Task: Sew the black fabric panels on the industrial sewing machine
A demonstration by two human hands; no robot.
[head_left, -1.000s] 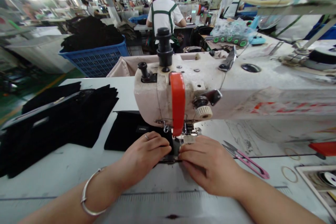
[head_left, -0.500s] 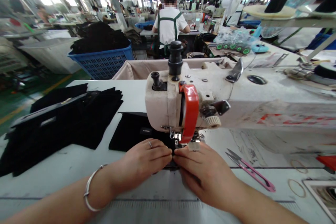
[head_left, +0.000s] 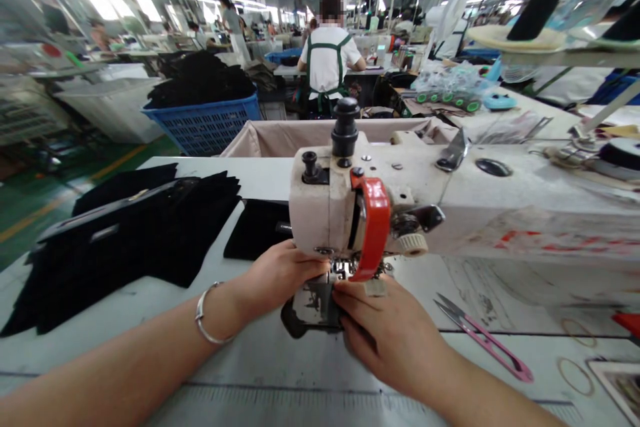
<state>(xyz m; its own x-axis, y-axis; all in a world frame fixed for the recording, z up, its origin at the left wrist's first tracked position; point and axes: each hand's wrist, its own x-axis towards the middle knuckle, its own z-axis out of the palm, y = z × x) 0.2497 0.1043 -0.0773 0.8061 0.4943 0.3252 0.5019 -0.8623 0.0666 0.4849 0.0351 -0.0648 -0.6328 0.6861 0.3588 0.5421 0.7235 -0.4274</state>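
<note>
Black cloth (head_left: 253, 230) lies left of the sewing machine (head_left: 317, 213), partly hidden by it, left hand (head_left: 283, 273) at cloth's near edge, right hand (head_left: 393, 320) at machine's near side, hands slightly apart, grips unclear; best guide cloth flat, fingers clear of stitching.

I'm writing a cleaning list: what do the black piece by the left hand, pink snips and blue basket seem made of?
Black piece: probably fabric, by its dull, shineless surface. Pink snips: grey blades look like metal; smooth handle could be painted metal or plastic. Blue basket: likely moulded plastic, smooth, with slotted walls.
</note>
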